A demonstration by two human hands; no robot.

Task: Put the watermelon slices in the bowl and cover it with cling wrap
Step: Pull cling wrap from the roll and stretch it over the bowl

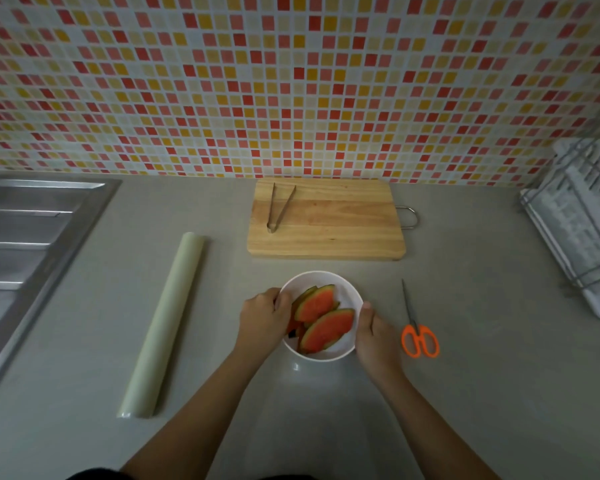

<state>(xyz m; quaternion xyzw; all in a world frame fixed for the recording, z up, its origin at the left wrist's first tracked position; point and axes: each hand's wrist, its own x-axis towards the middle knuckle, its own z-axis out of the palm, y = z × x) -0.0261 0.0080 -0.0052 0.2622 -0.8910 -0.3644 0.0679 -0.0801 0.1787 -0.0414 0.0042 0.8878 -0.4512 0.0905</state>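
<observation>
My one camera sits on my head, looking forward and down at the countertop — close over my forearms. It faces the tiled wall straight ahead.

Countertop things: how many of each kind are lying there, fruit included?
Watermelon slices: at least 3 showing, piled in the bowl
Bowl: 1
Cling wrap roll: 1
Cutting board: 1
Tongs: 1
Scissors: 1
Dish rack: 1
Total: 9 or more
</observation>
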